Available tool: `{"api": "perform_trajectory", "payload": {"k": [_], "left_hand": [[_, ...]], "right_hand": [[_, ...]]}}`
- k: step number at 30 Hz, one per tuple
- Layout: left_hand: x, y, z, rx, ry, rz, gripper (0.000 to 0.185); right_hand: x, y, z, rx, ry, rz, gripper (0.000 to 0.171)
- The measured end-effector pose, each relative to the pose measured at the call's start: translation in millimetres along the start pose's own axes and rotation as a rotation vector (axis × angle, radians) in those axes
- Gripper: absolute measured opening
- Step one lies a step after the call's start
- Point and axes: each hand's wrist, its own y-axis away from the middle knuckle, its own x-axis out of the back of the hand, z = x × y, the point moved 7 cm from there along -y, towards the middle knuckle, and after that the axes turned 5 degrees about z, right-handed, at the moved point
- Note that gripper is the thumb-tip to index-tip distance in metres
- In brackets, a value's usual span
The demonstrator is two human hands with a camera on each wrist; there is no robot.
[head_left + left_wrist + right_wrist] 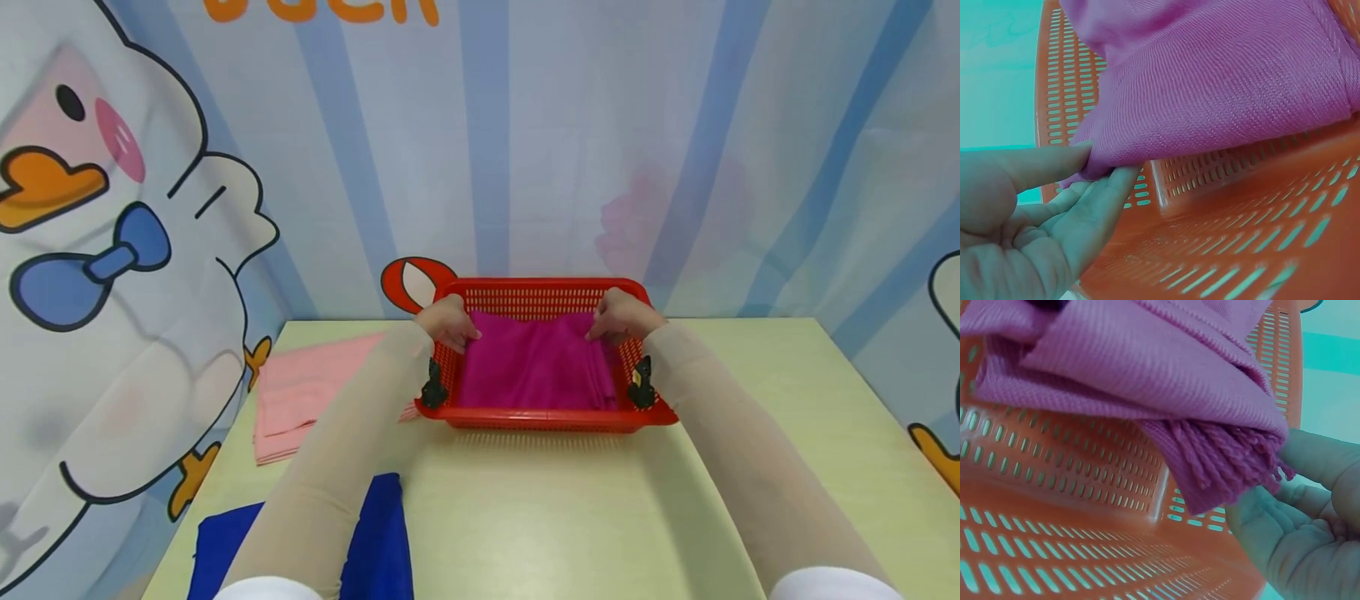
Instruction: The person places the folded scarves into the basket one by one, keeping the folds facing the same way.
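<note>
Head view shows a pale tabletop carrying a red slotted basket, with a magenta towel folded inside. Left hand and right hand each pinch a far corner. Woven and fringed, the towel looks soft, light and limp, so corners seem the best hold.

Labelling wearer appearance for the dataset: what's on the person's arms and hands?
Both arms wear thin, close-fitting beige sleeves down to the wrists, with white cuffs or shirt edges at the upper arms. A small black wrist camera mount sits by each wrist. The left hand and right hand are bare, without gloves.
</note>
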Motion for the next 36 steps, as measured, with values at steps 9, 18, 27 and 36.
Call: {"api": "perform_trajectory", "payload": {"k": [9,18,27,36], "left_hand": [[-4.3,0.2,0.8,-0.033,-0.038,0.006,0.052],[-4.4,-4.9,-3.1,-0.037,-0.052,0.028,0.042],[-4.6,-7.3,-0.8,-0.058,-0.136,0.059,0.044],[-4.7,-5.9,-2.0,-0.039,-0.083,0.061,0.058]], "right_hand": [[-3,-2,2,0.008,0.037,0.013,0.048],[-5,-5,6,0.028,0.025,0.000,0.050],[-7,-2,8,-0.011,0.085,-0.013,0.044],[-6,0,13,-0.052,0.065,-0.016,0.028]]}}
